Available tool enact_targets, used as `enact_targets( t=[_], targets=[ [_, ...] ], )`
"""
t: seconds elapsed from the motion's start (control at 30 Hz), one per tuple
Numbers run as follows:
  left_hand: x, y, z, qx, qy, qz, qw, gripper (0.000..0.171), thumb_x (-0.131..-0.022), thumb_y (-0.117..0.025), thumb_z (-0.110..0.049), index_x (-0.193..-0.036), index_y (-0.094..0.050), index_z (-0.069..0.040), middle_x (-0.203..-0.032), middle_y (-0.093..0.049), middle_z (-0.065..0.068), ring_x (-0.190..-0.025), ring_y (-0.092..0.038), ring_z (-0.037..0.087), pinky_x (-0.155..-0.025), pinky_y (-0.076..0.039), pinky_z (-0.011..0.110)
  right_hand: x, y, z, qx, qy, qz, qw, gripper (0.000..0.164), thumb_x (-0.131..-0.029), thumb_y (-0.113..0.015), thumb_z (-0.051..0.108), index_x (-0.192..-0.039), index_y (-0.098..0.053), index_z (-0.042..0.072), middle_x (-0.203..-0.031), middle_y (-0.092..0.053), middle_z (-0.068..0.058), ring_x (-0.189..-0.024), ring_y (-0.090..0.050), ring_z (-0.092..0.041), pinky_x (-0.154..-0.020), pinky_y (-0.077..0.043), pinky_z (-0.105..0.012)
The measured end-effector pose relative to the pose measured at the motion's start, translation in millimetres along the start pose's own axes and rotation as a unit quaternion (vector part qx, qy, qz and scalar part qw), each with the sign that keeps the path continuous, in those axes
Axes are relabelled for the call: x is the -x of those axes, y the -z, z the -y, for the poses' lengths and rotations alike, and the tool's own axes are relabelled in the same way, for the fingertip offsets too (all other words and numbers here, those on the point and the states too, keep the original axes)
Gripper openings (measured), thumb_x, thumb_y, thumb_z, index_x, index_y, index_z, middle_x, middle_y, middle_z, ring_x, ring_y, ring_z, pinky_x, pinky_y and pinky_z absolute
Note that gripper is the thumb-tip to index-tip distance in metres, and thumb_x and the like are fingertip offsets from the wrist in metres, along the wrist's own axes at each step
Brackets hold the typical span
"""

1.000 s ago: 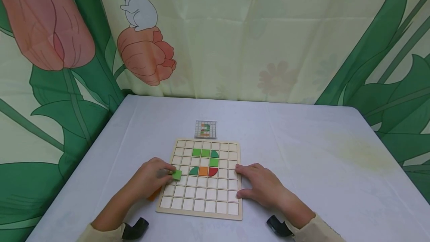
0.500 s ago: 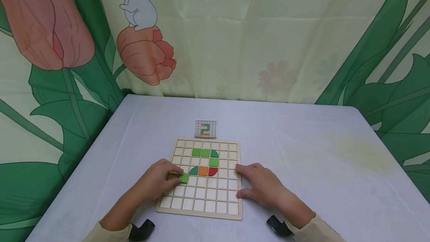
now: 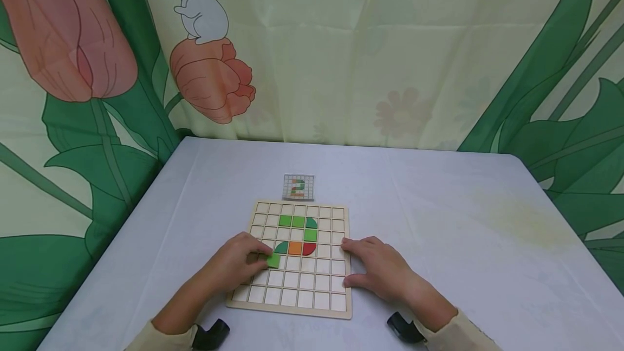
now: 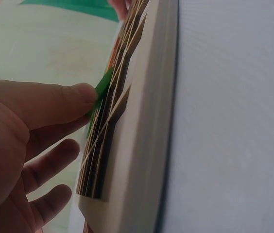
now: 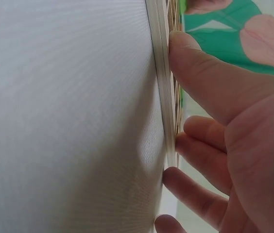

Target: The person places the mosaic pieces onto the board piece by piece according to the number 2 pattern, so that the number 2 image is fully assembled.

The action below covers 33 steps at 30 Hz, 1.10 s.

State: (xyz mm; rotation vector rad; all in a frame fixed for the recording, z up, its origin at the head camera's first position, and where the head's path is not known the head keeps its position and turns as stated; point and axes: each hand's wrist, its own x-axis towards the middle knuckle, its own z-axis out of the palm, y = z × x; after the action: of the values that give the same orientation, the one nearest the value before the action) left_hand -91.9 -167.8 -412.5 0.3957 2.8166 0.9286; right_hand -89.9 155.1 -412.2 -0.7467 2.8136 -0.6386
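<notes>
My left hand (image 3: 239, 261) pinches a green square tile (image 3: 274, 260) between thumb and fingers, over the left-middle part of a wooden grid board (image 3: 292, 312). In the left wrist view the tile (image 4: 104, 83) is tilted at the thumb tip, close over the slots. Set in the board are green squares (image 3: 298, 222), dark green quarter-round pieces (image 3: 281, 248), an orange square (image 3: 294, 248) and a red quarter-round piece (image 3: 309, 248). My right hand (image 3: 382, 264) rests its thumb and fingers, spread apart, against the board's right edge (image 5: 162, 73).
A small card (image 3: 298, 187) with a gridded coloured pattern lies just behind the board. A white cloth covers the table (image 3: 439, 221). Behind it hangs a curtain (image 3: 341, 69) printed with flowers and leaves. Black wrist mounts (image 3: 210, 335) sit by both sleeves.
My left hand has carried the green tile rightward and slightly nearer across the board, from its left edge. The orange piece beside the board is now hidden behind that hand. My right hand stays put.
</notes>
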Motion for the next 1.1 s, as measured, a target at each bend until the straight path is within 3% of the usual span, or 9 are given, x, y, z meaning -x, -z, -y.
enact_targets(
  t=[0.37, 0.67, 1.1],
  targets=[
    [-0.5, -2.8, -2.2, -0.011, -0.02, 0.002, 0.9997, 0.016, -0.083, -0.082, -0.012, -0.097, -0.078, -0.019, -0.096, -0.062, -0.011, -0.099, -0.055, 0.012, -0.088, -0.051, 0.04, -0.4, -0.9, -0.1, 0.001, -0.003, 0.0, 1.0, 0.068, -0.081, -0.083, 0.037, -0.138, -0.059, 0.009, -0.139, -0.059, -0.006, -0.122, -0.053, -0.029, -0.096, -0.046, -0.049],
    [-1.7, -7.3, 0.2, -0.03, -0.065, -0.007, 0.9974, 0.015, -0.083, -0.082, -0.012, -0.095, -0.077, -0.019, -0.096, -0.062, -0.011, -0.097, -0.056, 0.012, -0.085, -0.051, 0.037, -0.1, -1.3, 0.4, -0.002, -0.01, 0.003, 1.0, 0.068, -0.08, -0.083, 0.037, -0.138, -0.059, 0.01, -0.14, -0.058, -0.005, -0.122, -0.053, -0.029, -0.096, -0.046, -0.05],
    [-2.2, -7.8, -2.4, -0.04, -0.076, -0.011, 0.9962, 0.016, -0.082, -0.082, -0.011, -0.095, -0.077, -0.019, -0.095, -0.062, -0.012, -0.097, -0.056, 0.012, -0.085, -0.052, 0.037, -0.4, -0.5, 0.2, -0.002, -0.009, 0.004, 1.0, 0.068, -0.081, -0.083, 0.038, -0.139, -0.058, 0.011, -0.14, -0.058, -0.004, -0.122, -0.052, -0.029, -0.096, -0.046, -0.049]
  ],
)
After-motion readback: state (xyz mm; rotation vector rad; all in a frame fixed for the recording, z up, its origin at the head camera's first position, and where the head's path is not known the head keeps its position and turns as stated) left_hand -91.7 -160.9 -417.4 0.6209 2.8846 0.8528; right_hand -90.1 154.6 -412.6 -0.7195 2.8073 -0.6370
